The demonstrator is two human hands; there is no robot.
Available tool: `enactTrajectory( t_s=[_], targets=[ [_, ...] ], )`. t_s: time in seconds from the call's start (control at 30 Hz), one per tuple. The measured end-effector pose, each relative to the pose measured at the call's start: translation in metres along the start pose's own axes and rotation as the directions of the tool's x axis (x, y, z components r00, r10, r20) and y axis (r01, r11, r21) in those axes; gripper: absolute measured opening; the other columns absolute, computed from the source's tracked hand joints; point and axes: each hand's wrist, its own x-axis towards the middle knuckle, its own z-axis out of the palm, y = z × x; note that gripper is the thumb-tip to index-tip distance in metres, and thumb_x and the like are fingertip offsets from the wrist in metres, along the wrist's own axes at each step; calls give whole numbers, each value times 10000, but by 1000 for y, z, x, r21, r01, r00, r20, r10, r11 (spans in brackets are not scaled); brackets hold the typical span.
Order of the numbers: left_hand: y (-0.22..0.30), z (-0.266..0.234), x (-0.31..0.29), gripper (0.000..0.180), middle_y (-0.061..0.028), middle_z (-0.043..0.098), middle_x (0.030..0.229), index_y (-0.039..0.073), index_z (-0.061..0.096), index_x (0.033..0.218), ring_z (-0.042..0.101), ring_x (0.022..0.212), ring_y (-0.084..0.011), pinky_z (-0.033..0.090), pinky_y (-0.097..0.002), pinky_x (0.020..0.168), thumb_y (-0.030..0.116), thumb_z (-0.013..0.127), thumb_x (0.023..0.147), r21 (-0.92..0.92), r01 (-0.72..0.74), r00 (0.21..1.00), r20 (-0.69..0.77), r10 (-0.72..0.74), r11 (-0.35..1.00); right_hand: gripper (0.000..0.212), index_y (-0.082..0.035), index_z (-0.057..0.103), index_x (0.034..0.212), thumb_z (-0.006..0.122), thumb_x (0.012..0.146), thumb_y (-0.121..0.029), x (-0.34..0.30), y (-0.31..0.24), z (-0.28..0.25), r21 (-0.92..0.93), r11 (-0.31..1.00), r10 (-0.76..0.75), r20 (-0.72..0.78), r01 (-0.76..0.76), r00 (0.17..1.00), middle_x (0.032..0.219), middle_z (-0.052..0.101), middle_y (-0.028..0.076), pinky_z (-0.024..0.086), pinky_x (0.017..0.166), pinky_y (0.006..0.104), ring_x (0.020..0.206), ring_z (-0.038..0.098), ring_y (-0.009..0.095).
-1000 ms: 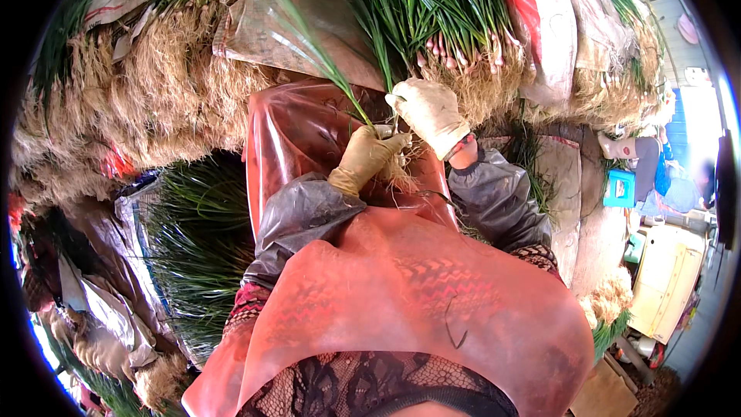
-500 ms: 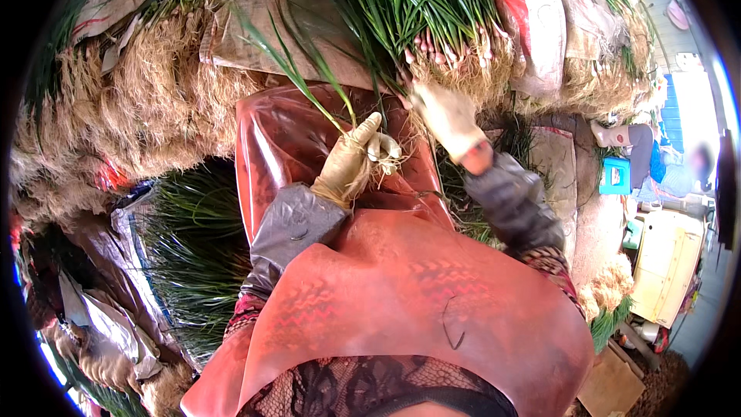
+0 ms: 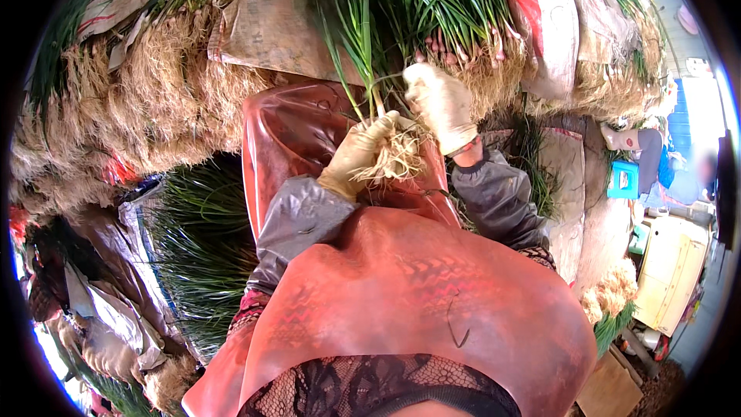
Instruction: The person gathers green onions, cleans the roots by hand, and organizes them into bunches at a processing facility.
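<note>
My left hand (image 3: 361, 153), in a pale work glove, is closed round the lower stalks of a few green garlic plants (image 3: 363, 35). Their leaves point away from me, and a tangle of whitish roots (image 3: 399, 156) hangs out beside the fingers. Just right of the stalks is my gloved right hand (image 3: 441, 104), its fingers curled and slightly blurred. A thin pale strand seems to run from the stalks to its fingertips; what they pinch is too small to make out. Both hands are above my lap, over a red-brown waterproof apron (image 3: 417, 278).
Beyond my hands lies a pile of green garlic (image 3: 455, 8) with pinkish bases and brown roots. Rooted bundles (image 3: 147, 100) line the far left, partly under sacking (image 3: 270, 23). More leaves (image 3: 197, 239) lie left of my lap. At right are a blue stool (image 3: 623, 179) and a seated person.
More stalks show in my left hand, their leaves now upright rather than leaning left. My right hand has moved slightly down and left, nearer the left. The view has shifted a little.
</note>
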Motion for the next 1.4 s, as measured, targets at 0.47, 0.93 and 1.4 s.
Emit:
enactTrajectory(
  t_s=[0.47,0.93,1.4],
  targets=[
    [16,-32,-56,482,-95,574,684,-30,585,849,507,478,-131,447,-263,425,416,452,971,-444,18,908,383,172,896,277,-73,634,1096,586,879,-239,-13,-3,9,-108,987,-87,280,121,956,1020,665,62,511,744,280,848,640,148],
    [-5,-16,-27,456,-172,650,998,-30,524,1227,644,606,-167,553,-254,537,352,429,998,38,-62,995,-77,65,997,279,71,635,1024,596,929,-189,11,8,-16,841,193,63,503,-505,862,942,659,126,503,678,242,771,600,138],
    [1,-10,-30,460,-177,602,1067,-18,389,1345,629,952,-273,557,-401,801,199,485,950,-461,46,978,203,55,886,305,-139,638,1126,588,896,-333,-65,47,-51,-618,786,91,131,10,987,1080,657,99,502,852,388,982,632,266]
  ],
)
